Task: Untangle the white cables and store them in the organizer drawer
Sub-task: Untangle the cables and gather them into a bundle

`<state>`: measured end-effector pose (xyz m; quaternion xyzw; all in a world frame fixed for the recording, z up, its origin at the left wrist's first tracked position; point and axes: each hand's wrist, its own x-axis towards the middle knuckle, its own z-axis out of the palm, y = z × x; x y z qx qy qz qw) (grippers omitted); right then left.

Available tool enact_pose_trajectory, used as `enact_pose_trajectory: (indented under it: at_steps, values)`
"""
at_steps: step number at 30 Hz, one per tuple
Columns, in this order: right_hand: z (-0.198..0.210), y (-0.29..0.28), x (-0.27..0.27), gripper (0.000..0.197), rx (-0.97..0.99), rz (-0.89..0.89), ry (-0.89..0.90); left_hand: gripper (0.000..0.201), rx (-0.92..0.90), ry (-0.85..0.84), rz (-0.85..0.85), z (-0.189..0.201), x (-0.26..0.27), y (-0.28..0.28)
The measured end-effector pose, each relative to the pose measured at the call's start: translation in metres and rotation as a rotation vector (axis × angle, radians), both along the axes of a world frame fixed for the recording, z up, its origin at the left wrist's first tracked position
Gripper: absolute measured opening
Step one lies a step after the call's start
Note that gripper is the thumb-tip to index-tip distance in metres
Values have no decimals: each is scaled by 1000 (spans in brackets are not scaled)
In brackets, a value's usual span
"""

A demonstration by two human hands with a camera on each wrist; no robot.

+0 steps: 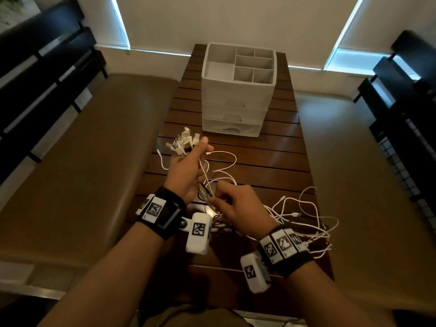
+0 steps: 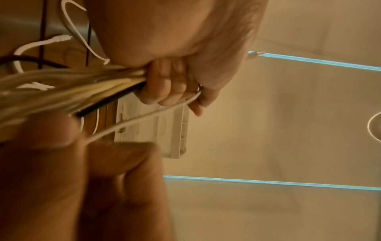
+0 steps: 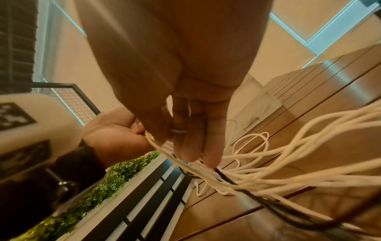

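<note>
My left hand (image 1: 188,166) grips a bundle of white cables (image 1: 207,185), and their plug ends (image 1: 184,142) fan out above the fist. In the left wrist view the curled fingers (image 2: 164,88) close round the bundle (image 2: 72,84). Just below, my right hand (image 1: 238,206) pinches the same strands; its fingers (image 3: 191,143) lie on the cables (image 3: 237,176). At least one dark cable (image 3: 257,195) runs among the white ones. The loose tangle (image 1: 306,223) trails over the table to the right. The white organizer (image 1: 238,90) stands at the far end with its drawers closed.
The slatted wooden table (image 1: 271,161) is narrow, with tan cushioned benches (image 1: 82,161) on both sides. Black slatted backrests (image 1: 35,67) stand left and right. One cable loop (image 1: 224,161) lies between my hands and the organizer.
</note>
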<state>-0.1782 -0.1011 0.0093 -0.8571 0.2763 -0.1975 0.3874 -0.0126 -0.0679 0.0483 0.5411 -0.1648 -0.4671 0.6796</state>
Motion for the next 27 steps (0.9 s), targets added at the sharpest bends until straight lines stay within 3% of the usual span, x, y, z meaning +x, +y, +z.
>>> enact_pose_trajectory:
  at_steps: [8, 10, 15, 19, 22, 27]
  values:
    - [-6, -3, -18, 20, -75, -44, 106, 39, -84, -98, -108, 12, -7, 5]
    - [5, -9, -15, 27, -79, -59, 98, 40, -57, -157, -142, 13, -10, 6]
    - [47, -33, 1, 20, -103, -215, -141, 37, -11, -228, -217, 9, -16, 13]
    - [69, -43, 16, 36, 18, -108, -256, 31, -66, -174, -222, 15, -19, 15]
    - [75, -46, 21, 38, 195, -74, -326, 32, -65, -244, -255, 9, -13, 14]
    - [78, -44, 23, 30, 107, -107, -341, 35, 23, -340, -307, 5, -19, 16]
